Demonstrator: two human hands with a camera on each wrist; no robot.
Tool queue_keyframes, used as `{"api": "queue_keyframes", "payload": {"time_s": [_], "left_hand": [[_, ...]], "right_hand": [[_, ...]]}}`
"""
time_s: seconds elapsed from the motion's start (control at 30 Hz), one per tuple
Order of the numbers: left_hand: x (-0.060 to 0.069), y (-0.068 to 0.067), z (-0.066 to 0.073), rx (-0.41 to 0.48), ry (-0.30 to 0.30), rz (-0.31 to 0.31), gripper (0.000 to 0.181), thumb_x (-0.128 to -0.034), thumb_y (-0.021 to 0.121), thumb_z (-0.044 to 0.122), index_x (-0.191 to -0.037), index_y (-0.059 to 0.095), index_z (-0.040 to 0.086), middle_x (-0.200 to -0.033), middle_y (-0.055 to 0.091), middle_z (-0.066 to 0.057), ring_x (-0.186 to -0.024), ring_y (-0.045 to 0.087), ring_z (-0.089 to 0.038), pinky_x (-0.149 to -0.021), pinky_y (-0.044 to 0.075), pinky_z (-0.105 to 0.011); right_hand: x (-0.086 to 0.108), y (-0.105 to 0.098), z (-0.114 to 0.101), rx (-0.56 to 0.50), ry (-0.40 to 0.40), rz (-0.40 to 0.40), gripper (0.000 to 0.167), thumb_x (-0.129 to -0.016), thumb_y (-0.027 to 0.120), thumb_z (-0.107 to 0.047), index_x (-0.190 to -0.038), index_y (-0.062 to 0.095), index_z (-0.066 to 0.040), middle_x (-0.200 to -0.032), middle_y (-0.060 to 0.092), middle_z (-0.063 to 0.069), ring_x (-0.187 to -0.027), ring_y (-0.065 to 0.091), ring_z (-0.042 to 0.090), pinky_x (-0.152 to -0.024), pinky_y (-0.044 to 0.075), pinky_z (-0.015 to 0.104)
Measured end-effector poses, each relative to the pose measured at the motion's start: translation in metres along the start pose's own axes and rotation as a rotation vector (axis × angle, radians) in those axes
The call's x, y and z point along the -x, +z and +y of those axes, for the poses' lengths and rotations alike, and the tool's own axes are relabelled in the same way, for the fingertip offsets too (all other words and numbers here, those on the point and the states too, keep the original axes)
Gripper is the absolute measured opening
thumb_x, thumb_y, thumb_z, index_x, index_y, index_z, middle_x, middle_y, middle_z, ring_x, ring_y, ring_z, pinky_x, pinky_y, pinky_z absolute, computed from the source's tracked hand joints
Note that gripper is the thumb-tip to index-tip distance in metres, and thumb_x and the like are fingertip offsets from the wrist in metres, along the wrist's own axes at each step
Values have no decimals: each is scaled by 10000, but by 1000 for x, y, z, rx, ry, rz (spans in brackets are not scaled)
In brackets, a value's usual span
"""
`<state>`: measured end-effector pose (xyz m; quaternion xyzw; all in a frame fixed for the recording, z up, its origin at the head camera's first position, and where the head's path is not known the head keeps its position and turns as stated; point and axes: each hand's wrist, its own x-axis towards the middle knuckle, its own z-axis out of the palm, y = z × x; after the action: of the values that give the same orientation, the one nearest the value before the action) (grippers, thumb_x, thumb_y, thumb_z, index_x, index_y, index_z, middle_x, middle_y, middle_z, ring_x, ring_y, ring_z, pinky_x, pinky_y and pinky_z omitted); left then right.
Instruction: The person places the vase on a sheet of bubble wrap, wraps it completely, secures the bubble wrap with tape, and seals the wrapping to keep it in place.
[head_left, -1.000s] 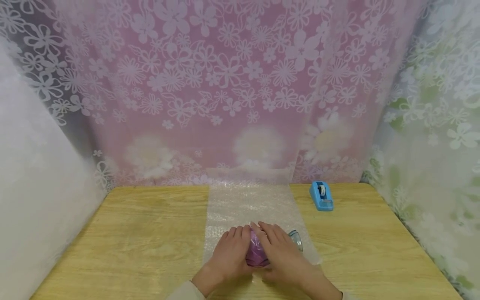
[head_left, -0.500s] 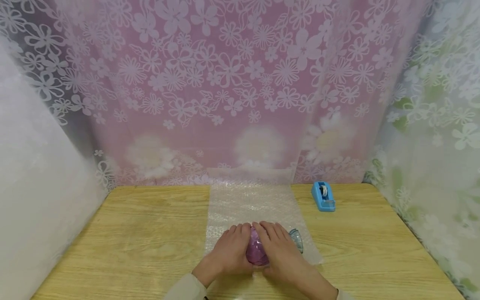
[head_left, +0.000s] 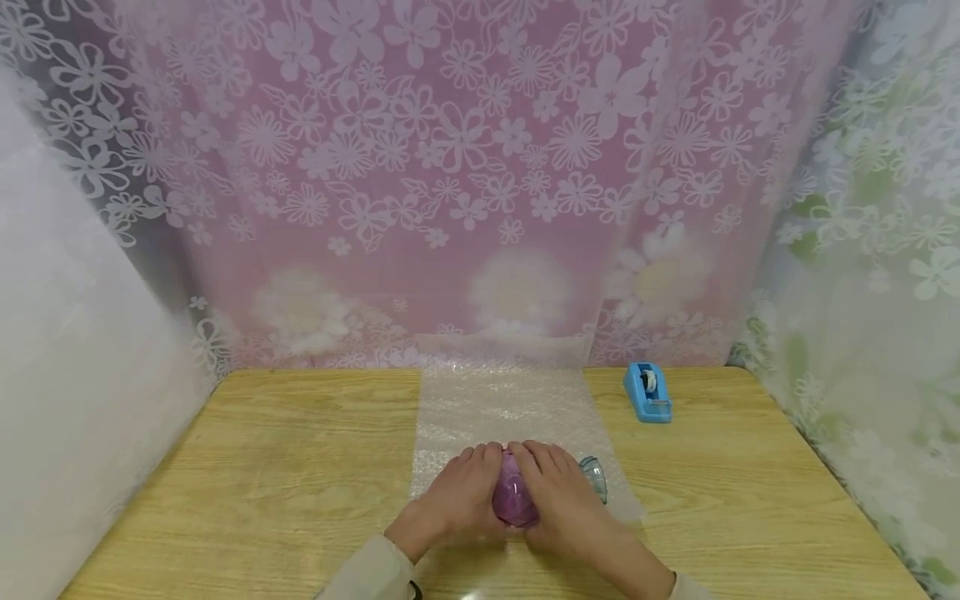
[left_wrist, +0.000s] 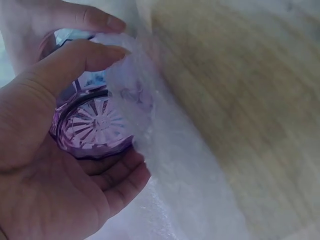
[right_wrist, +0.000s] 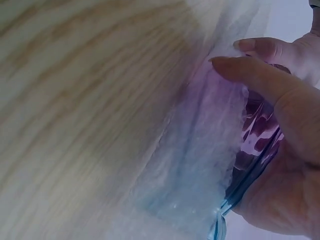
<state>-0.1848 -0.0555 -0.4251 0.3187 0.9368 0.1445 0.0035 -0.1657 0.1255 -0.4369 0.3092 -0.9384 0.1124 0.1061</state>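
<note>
A purple-and-blue glass vase (head_left: pixel 514 493) lies sideways on a sheet of bubble wrap (head_left: pixel 495 404), its clear blue flared mouth pointing right. My left hand (head_left: pixel 463 498) grips the purple base end, fingers curled round it. The ribbed round base (left_wrist: pixel 99 122) shows in the left wrist view. My right hand (head_left: pixel 564 502) holds the vase nearer its neck. In the right wrist view, the thumb (right_wrist: pixel 250 72) presses the near end of the wrap up against the glass. Both hands hide much of the vase's sides.
A blue tape dispenser (head_left: pixel 647 392) stands at the back right of the wooden table (head_left: pixel 300 467). The far end of the wrap rises against the pink flowered curtain (head_left: pixel 450 208). Pale sheets hang along the left and right sides.
Both hands keep their grip and have shifted only slightly. The purple glass between them looks a little turned, and the view has drifted a bit.
</note>
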Motion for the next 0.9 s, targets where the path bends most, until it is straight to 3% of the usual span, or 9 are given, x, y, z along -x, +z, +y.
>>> {"api": "queue_keyframes", "payload": {"time_s": [0.2,0.5,0.73,0.9], "left_hand": [[-5,-4,-2,-16,-20,-60,918,-614,853,477,-1283,405,35,-1107,535,-79,-989,527,-215,-865,472,-399],[-8,-6,-5,-19,16,-71,1043,-522,890,485,-1311,330,96,-1129,432,-27,-1011,487,-185,-898,449,-393],[-6,-7,1,-202,44,-43,1010,-500,868,569,-1260,413,85,-1119,493,-19,-1039,481,-193,-915,425,-397],[-4,-5,9,-292,4,-27,1141,-518,805,664,-1356,388,11,-1228,538,-99,-1125,497,-245,-948,407,-418]], "right_hand": [[-3,-4,2,-22,28,-71,947,-646,853,-319,-1388,354,-8,-1322,446,177,-1236,409,329,-1047,306,485],[-3,-6,3,-9,22,-63,940,-619,838,-292,-1371,364,14,-1282,465,188,-1202,437,340,-1016,347,488],[-4,-7,2,-31,38,-94,945,-639,843,-307,-1377,352,19,-1290,464,201,-1208,439,353,-1010,356,498],[-5,-10,4,-3,25,-92,959,-638,851,-341,-1378,355,16,-1288,470,195,-1196,454,349,-995,377,487]]}}
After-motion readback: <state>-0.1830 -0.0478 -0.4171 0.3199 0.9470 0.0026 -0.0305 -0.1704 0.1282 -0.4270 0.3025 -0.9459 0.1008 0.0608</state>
